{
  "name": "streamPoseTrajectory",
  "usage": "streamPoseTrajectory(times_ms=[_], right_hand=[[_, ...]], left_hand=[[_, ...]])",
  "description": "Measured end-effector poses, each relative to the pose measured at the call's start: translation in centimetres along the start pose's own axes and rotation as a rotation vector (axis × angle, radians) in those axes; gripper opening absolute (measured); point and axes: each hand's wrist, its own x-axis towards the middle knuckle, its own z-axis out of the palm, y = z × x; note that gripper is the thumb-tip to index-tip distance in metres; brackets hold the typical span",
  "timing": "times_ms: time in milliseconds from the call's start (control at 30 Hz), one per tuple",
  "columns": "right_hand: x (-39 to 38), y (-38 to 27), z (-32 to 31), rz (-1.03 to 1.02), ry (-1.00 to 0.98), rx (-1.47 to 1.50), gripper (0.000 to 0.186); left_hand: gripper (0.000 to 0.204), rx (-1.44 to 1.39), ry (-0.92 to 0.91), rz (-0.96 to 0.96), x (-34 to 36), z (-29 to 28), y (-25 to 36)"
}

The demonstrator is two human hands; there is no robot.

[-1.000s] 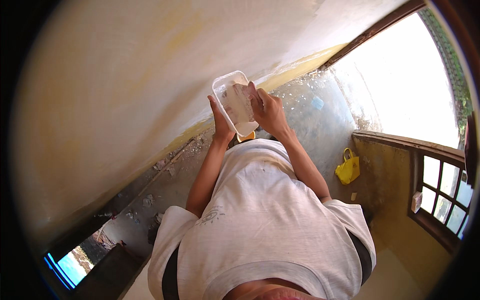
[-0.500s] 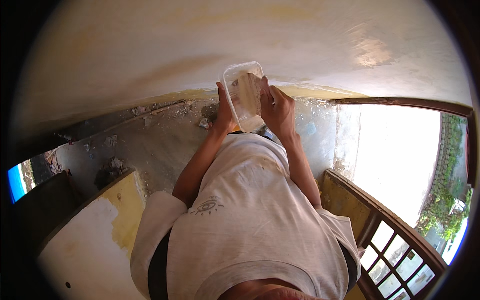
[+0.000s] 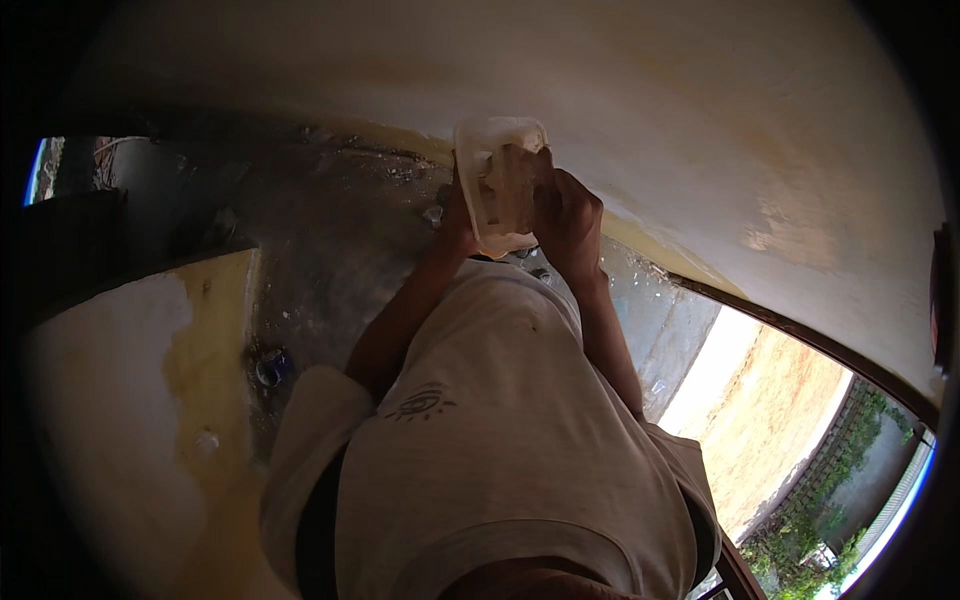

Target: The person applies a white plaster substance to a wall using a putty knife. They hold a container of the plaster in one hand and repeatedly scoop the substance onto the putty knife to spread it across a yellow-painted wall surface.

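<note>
In front of my chest, my left hand [image 3: 459,222] is closed around the left side of a clear plastic tub [image 3: 497,129] smeared with pale residue. My right hand [image 3: 571,226] grips a broad, flat putty scraper [image 3: 515,190] whose blade lies across the tub's opening, coated in something whitish. The scraper's handle is mostly hidden in my fingers. How much putty the tub holds is hard to make out behind the blade. Both hands are close to the wall, touching only the tub and the scraper.
A patchy plastered wall [image 3: 680,110] rises just beyond my hands. Grey floor [image 3: 320,270] with scattered debris lies below. At the left stands a low yellow-and-white wall [image 3: 130,340]; a bright doorway [image 3: 760,410] with greenery outside opens at the right.
The view has turned, so the wall now slants down to the right and the doorway sits lower. The picture is darker. Both hands keep hold of the tub and scraper.
</note>
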Motion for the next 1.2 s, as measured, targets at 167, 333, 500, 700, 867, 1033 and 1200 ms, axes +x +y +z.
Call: streamPoseTrajectory(times_ms=[167,333,500,700,867,1033,1200], right_hand=[[1.9,-4.1,3.0,-0.026,0.05,0.005,0.011],[3.0,-4.7,7.0,-0.269,-0.101,0.012,0.008],[2.8,-5.0,9.9,-0.102,-0.064,0.12,0.007],[3.9,-9.0,9.3,-0.185,-0.087,-0.048,0.013],[2.9,-4.4,12.0,-0.28,-0.137,-0.113,0.03],[3.6,-5.8,9.4,-0.151,-0.123,-0.173,0.036],[1.9,-2.1,10.6,-0.201,-0.115,-0.023,0.042]], left_hand=[[0.072,-0.112,0.049,0.048,-0.9,-2.2,3.6],[0.07,-0.18,0.149,0.014,-2.2,-5.2,6.8],[0.069,-0.052,0.132,0.169,-4.3,-6.1,8.9],[0.066,-0.208,0.072,0.178,-4.0,-8.3,9.6],[0.063,-0.184,0.1,0.095,-3.0,-6.6,9.6],[0.073,-0.086,0.119,0.059,-2.3,-6.4,9.3],[0.09,-0.207,0.098,-0.082,0.3,-7.3,7.5]])
